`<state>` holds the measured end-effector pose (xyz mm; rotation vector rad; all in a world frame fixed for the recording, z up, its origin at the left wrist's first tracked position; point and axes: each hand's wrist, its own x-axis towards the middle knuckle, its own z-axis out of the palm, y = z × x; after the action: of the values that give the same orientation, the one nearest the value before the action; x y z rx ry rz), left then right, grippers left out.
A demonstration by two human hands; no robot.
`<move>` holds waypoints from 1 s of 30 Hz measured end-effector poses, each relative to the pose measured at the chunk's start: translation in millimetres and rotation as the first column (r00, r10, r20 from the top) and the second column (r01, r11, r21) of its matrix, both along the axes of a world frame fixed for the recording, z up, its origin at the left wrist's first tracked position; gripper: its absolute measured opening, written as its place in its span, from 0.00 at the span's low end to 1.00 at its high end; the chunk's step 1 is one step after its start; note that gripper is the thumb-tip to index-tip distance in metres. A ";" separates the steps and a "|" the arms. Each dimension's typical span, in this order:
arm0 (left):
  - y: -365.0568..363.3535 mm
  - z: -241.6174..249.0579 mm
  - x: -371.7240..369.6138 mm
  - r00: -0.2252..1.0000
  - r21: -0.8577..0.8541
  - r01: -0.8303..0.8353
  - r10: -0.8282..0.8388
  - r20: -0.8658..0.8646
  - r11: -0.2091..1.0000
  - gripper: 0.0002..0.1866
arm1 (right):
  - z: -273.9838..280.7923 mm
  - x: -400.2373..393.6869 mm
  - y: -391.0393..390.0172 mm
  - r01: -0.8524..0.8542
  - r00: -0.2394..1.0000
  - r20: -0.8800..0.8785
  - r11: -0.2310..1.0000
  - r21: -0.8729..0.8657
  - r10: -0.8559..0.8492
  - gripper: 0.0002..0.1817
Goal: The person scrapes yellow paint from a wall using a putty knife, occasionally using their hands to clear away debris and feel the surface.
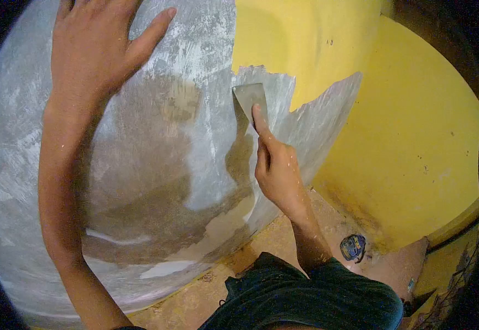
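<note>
Two-handed now: clamped on the putty knife (247, 96) with the right hand (278, 170), steering by an index finger (258, 118) laid along it, just nearside of the yellow paint (316, 49). Keep low, press evenly! Brace with the left hand (93, 49), spread apart over the grey curved surface (212, 165).

Free lane over grey curved surface (212, 165) between left grip (93, 47) and scraper (246, 98). Left forearm (62, 187) bars left side; yellow panel (415, 132) bounds right. Clearance near dark upper-right corner (440, 27) hard to judge.
</note>
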<state>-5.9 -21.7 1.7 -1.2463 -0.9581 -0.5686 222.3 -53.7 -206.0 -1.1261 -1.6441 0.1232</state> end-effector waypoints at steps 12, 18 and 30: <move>3.9 -2.5 0.6 1.000 0.041 0.015 -0.014 -0.027 0.999 0.38 | 28.9 8.9 17.9 0.066 0.997 0.031 0.998 0.013 -0.066 0.38; 2.1 -4.5 5.4 1.000 0.019 0.018 -0.019 0.018 1.000 0.38 | 20.2 8.1 15.2 0.041 0.999 0.006 0.998 0.048 -0.041 0.37; 1.1 -3.1 5.0 1.000 0.015 0.019 -0.019 0.022 1.000 0.38 | 11.8 1.6 1.8 -0.001 1.000 0.012 0.999 -0.039 0.001 0.38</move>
<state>-0.9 -20.6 -1.4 -1.2391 -0.9595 -0.6044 224.0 -51.9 -194.2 -1.1571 -1.6594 0.1499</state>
